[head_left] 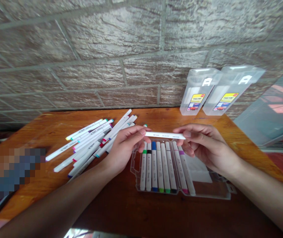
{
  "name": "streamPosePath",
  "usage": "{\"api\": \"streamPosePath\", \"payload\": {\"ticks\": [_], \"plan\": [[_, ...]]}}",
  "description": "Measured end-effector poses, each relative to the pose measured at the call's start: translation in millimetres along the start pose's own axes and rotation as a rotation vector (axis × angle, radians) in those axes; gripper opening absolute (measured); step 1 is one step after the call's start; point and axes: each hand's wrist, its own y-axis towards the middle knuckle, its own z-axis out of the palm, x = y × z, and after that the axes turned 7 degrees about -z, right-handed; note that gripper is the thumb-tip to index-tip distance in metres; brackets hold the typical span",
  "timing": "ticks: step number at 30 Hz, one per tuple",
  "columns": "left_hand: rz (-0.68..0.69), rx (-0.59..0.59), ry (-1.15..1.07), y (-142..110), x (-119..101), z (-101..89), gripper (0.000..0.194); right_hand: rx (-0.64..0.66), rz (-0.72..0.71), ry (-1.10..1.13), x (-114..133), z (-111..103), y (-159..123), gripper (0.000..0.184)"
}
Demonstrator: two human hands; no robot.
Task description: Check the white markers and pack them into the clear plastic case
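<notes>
A white marker [165, 135] is stretched level between my two hands, above the far edge of an open clear plastic case [213, 191]. My left hand [128, 145] pinches its left end with thumb and fingers. On the other end, my right hand [206, 142] closes thumb and fingertips, hiding the tip. Below, several white markers [159, 168] with coloured ends stand side by side in the left half of the case. Two more markers [183, 168] lean in the right half, beside a white paper piece [198, 170].
Left of the case, a loose pile of white markers [92, 145] lies on the wooden table [57, 129]. Two upright translucent marker boxes [196, 96] with yellow labels stand at the back right against the stone-block wall [106, 49]. A blurred, pixelated patch covers the left edge.
</notes>
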Motion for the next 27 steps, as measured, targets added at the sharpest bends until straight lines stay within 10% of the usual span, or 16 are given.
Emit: {"api": "streamPosePath", "payload": {"ticks": [27], "plan": [[-0.025,-0.013,-0.054,-0.4,-1.8,0.8,0.020,-0.076,0.034,0.115,0.4,-1.3,4.1,0.025]]}}
